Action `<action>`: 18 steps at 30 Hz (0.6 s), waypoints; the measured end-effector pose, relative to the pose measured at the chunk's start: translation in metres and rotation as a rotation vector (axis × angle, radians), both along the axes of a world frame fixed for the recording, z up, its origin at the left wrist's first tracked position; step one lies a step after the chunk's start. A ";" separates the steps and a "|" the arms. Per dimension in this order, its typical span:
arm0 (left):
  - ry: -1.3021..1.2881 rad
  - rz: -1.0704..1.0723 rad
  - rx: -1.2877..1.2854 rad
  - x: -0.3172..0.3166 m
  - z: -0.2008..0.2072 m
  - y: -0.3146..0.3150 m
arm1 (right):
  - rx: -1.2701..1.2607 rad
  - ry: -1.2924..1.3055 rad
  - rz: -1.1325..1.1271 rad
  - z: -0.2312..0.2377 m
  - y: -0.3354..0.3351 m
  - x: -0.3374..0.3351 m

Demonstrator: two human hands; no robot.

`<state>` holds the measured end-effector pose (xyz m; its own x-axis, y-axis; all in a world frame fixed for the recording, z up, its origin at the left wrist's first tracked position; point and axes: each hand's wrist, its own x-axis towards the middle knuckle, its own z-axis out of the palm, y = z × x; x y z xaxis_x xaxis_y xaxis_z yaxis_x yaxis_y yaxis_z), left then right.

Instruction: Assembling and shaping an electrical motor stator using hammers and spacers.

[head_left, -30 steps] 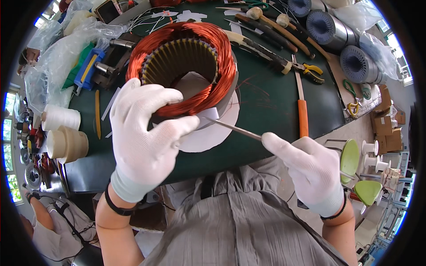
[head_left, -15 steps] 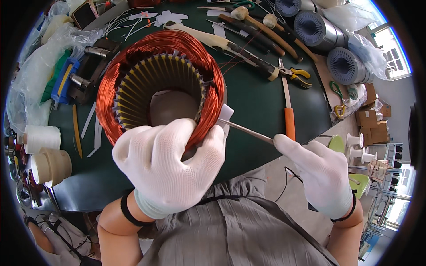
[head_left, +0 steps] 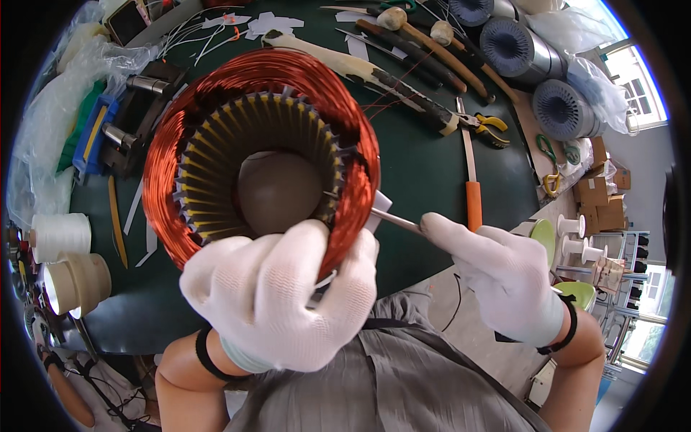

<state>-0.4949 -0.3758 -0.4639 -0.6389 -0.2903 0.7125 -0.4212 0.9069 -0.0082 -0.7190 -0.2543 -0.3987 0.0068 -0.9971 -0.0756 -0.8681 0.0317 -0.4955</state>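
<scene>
A motor stator wound with red copper wire stands on the green table, its round bore facing me. My white-gloved left hand is closed over its near rim, fingers inside the edge and thumb on the outer winding. In my gloved right hand is a thin metal rod, index finger stretched along it; its far end meets the winding's right side. Beside that end, a white paper slip sticks out. The rod's tip is hidden behind the coil.
Beyond the stator lie a worn wooden stick, mallets, yellow-handled pliers and an orange-handled blade. Slotted metal cores stand at far right. White thread spools and tape rolls sit left.
The stator has tilted so that more of its bore shows, and its rim has shifted slightly right. My right hand and rod have moved left, with less of the rod showing.
</scene>
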 end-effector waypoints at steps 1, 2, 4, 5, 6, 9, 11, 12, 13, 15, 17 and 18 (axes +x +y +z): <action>0.005 -0.005 0.013 0.001 0.000 0.003 | -0.043 -0.145 -0.017 -0.009 0.004 -0.002; -0.023 -0.003 0.026 0.002 0.003 0.007 | -0.041 -0.146 -0.008 -0.011 0.004 -0.003; -0.019 -0.009 0.022 0.007 0.005 0.004 | 0.026 -0.414 -0.061 -0.011 0.003 -0.002; -0.013 -0.029 0.013 0.007 0.005 0.001 | 0.023 -0.411 -0.054 -0.004 -0.009 0.000; 0.010 -0.034 0.037 0.008 0.006 -0.002 | 0.110 -0.496 -0.107 0.006 -0.029 0.010; 0.049 0.024 -0.018 0.003 -0.003 0.006 | 0.169 -0.585 -0.108 -0.007 -0.033 0.009; 0.059 0.034 -0.018 0.002 0.004 0.011 | 0.094 -0.666 -0.226 -0.009 -0.026 0.017; -0.004 0.007 0.085 0.006 0.013 0.012 | 0.272 -0.604 -0.330 0.000 -0.027 0.017; -0.068 -0.020 0.189 0.011 0.025 0.012 | 0.263 -0.607 -0.329 0.007 -0.026 0.014; 0.046 -0.264 0.607 0.017 0.064 -0.021 | 0.492 -0.498 -0.150 0.016 -0.027 0.002; 0.079 0.012 0.775 -0.001 0.089 -0.064 | 0.500 -0.463 -0.159 0.016 -0.019 -0.006; -0.005 -0.145 0.354 -0.001 0.084 -0.106 | 0.418 -0.403 -0.057 0.012 -0.016 -0.003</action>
<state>-0.4963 -0.4815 -0.3797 -0.6946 -0.4246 0.5807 -0.2894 0.9040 0.3147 -0.7216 -0.2702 -0.3867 0.0642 -0.8830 -0.4650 -0.6045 0.3363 -0.7221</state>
